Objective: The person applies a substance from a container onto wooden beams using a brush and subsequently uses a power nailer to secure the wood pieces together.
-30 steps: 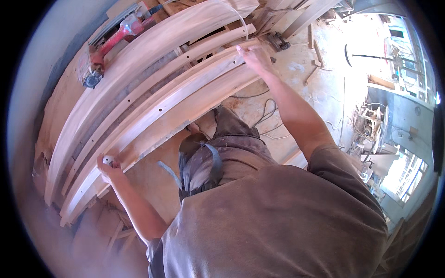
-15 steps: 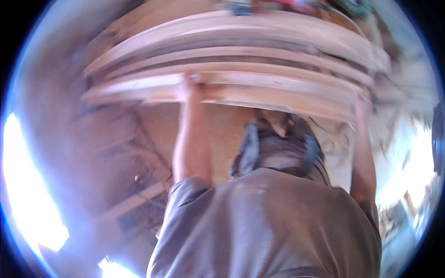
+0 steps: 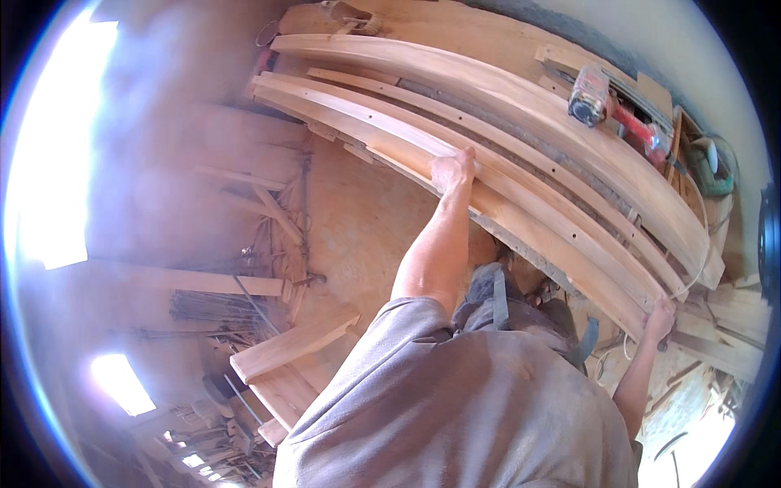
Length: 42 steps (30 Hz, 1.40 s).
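Observation:
Several long pale wooden planks lie side by side across a bench, and they look curved through the lens. My left hand (image 3: 452, 171) grips the near edge of the closest plank (image 3: 537, 220) around its middle, with the arm stretched out. My right hand (image 3: 657, 319) holds the same plank at its right end, fingers wrapped around the edge. Small holes run along the neighbouring plank (image 3: 569, 207). My grey shirt fills the lower middle of the view.
A red power tool (image 3: 608, 104) rests on the far wide plank (image 3: 488, 81). Short boards (image 3: 289, 346) lie stacked on the floor at lower left, with scrap sticks (image 3: 268, 203) beside them. Cables and offcuts crowd the right edge.
The view has swung round: the planks ran from lower left to upper right and now slope from upper left to lower right. Both hands have stayed on the near plank.

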{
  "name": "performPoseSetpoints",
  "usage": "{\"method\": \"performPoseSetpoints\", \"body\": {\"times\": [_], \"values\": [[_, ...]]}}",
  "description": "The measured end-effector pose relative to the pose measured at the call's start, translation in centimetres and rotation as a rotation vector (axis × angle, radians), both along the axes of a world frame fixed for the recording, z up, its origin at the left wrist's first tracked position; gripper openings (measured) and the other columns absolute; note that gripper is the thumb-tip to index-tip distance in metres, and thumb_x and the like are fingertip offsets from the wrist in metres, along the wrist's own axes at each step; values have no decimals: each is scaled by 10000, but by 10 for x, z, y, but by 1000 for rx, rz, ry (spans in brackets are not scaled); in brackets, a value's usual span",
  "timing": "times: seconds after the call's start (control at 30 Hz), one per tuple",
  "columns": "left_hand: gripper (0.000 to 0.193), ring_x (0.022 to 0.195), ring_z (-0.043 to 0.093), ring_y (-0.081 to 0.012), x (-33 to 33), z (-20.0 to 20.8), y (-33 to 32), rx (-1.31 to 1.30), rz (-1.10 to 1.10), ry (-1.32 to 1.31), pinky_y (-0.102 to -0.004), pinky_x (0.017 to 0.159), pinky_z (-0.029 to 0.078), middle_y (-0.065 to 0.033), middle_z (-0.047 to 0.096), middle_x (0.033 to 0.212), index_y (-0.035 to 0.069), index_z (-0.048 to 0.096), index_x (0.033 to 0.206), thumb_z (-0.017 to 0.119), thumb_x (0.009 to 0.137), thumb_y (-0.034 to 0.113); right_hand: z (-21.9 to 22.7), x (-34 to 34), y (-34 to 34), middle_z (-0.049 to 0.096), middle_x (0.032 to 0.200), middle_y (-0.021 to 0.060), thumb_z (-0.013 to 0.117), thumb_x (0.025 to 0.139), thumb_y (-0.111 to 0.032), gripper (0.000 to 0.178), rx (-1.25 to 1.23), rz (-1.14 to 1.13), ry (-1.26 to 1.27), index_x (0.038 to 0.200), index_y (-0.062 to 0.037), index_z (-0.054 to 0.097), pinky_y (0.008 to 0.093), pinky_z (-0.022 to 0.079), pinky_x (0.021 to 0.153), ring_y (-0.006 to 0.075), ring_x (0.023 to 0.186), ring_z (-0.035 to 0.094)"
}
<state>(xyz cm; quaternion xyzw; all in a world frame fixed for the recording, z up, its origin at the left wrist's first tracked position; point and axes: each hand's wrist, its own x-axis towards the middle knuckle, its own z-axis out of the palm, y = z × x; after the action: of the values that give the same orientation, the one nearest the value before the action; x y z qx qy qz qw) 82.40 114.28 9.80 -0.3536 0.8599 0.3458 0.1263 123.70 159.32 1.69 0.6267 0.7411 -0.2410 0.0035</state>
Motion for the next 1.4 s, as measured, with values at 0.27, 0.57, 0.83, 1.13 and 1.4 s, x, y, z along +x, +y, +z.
{"method": "performPoseSetpoints", "body": {"times": [0.27, 0.57, 0.83, 1.13, 1.4], "values": [[632, 1151, 689, -363, 2, -1, -10, 7, -45, -57, -419, 1010, 529, -245, 726, 1176, -42, 748, 1110, 761, 749, 476, -3, 2, -3, 654, 632, 189, 527, 1022, -479, 607, -60, -12, -27, 909, 77, 744, 389, 480, 408, 252, 449, 610], [535, 981, 709, -348, -32, -89, -53, -408, -719, -49, -479, 845, 551, -189, 751, 1037, 78, 767, 1054, 447, 1029, 506, -16, -2, -12, 742, 975, 172, 623, 980, -476, 487, 182, 157, 1, 1120, -27, 751, 432, 553, 801, 285, 885, 700], [661, 1154, 548, -392, 109, -72, 108, -120, -1251, 853, -540, 976, 435, -207, 607, 1217, -17, 604, 1237, 867, 765, 363, 0, -15, -24, 673, 624, 84, 748, 922, -434, 453, -132, -110, 206, 830, 10, 737, 342, 518, 490, 171, 479, 651], [1001, 1477, 305, -465, 247, -31, 232, -26, -2157, 529, -558, 1234, 238, -288, 356, 1562, -100, 436, 1434, 896, 660, 336, 35, -7, -33, 707, 608, 104, 701, 902, -459, 421, -273, -229, 287, 796, -59, 778, 351, 582, 716, 233, 579, 718], [985, 1452, 359, -474, 248, -34, 241, -10, -2173, 645, -555, 1207, 305, -281, 396, 1546, -118, 464, 1396, 898, 646, 350, 16, 81, -42, 766, 1003, 186, 734, 838, -162, 323, 297, -627, 607, 1130, -22, 745, 336, 569, 830, 237, 898, 749]]}}
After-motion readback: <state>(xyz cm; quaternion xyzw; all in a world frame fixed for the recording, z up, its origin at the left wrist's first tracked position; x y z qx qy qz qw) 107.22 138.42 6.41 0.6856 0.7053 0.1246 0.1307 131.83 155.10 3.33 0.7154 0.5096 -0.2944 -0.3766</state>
